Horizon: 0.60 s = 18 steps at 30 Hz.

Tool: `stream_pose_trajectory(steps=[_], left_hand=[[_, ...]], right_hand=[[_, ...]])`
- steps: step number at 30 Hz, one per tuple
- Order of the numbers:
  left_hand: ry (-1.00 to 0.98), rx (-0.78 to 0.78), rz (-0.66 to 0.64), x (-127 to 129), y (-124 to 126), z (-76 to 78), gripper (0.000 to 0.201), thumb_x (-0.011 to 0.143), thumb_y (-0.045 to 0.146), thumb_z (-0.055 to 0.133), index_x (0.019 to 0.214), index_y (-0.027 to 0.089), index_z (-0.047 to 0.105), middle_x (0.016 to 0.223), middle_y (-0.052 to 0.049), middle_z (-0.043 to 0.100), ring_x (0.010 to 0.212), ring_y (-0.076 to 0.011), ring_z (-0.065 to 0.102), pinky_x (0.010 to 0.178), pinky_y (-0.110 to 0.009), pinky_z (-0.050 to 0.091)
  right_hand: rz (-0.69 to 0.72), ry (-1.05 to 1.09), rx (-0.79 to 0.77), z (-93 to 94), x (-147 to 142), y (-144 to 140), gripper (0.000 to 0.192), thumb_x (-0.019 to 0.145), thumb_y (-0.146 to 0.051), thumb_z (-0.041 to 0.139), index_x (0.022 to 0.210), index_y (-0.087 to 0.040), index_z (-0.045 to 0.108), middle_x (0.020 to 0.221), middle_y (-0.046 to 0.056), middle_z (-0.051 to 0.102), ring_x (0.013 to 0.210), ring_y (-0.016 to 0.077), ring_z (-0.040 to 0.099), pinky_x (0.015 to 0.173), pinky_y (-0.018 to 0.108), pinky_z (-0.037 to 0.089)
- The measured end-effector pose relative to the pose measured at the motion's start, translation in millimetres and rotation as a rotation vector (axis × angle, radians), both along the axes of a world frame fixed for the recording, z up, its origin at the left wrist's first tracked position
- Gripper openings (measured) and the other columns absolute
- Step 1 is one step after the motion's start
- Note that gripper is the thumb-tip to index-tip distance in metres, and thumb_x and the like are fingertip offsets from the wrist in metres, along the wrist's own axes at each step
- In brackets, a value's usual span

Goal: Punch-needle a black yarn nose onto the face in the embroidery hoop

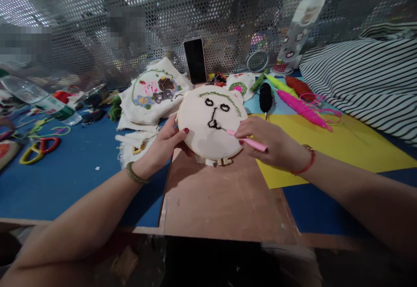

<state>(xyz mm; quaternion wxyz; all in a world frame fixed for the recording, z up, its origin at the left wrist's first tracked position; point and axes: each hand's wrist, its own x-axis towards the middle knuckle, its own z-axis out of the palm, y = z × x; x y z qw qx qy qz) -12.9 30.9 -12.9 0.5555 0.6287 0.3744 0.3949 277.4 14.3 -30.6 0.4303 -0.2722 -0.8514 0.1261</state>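
Observation:
My left hand (169, 141) grips the left edge of a round embroidery hoop (198, 137), thumb on the front and the other fingers mostly behind it. White cloth is stretched in the hoop, bearing a face in black yarn and a green yarn arc along the top. Pinched in my right hand (265, 141) is a pink punch needle (256, 144). Its thin metal tip meets the cloth beside the black mouth stitches. The hoop's screw clamp (222, 162) sits at the bottom edge. Behind the hoop, to the right, stands a wound bundle of black yarn (266, 98).
Embroidered cloth (153, 91), a propped phone (195, 61) and a perforated metal screen (156, 30) are behind the hoop. Scissors (39, 150) and a water bottle (42, 100) lie left. Pink yarn (302, 108), a yellow sheet (342, 148) and striped fabric (365, 78) occupy the right.

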Motion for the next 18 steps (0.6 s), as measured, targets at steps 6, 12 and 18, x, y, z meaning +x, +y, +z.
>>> stream_pose_trajectory(steps=[6, 12, 18], left_hand=[[0.013, -0.003, 0.020, -2, 3, -0.7, 0.068, 0.090, 0.036, 0.068, 0.148, 0.021, 0.039, 0.105, -0.009, 0.070, 0.063, -0.0177, 0.068, 0.047, -0.029, 0.060], [0.014, 0.002, 0.043, 0, 0, 2.1, 0.063, 0.089, 0.036, 0.070, 0.144, 0.023, 0.042, 0.101, -0.008, 0.073, 0.061, -0.0161, 0.067, 0.047, -0.026, 0.059], [0.028, -0.043, 0.046, 3, -5, 7.5, 0.068, 0.088, 0.035, 0.071, 0.145, 0.021, 0.036, 0.097, -0.007, 0.074, 0.056, -0.0151, 0.068, 0.049, -0.027, 0.061]], right_hand=[[-0.138, 0.197, -0.391, -11.1, -1, 8, 0.017, 0.095, -0.037, 0.061, 0.098, -0.021, 0.064, 0.094, 0.010, 0.075, 0.083, 0.0212, 0.071, 0.070, 0.037, 0.058], [0.016, 0.487, -0.753, -18.8, -7, 19, 0.035, 0.084, -0.051, 0.075, 0.098, -0.020, 0.067, 0.096, 0.009, 0.078, 0.088, 0.0201, 0.075, 0.080, 0.038, 0.063], [0.020, 0.547, -0.830, -14.2, -9, 20, 0.031, 0.080, -0.046, 0.081, 0.095, -0.020, 0.071, 0.098, 0.010, 0.080, 0.089, 0.0205, 0.077, 0.084, 0.039, 0.065]])
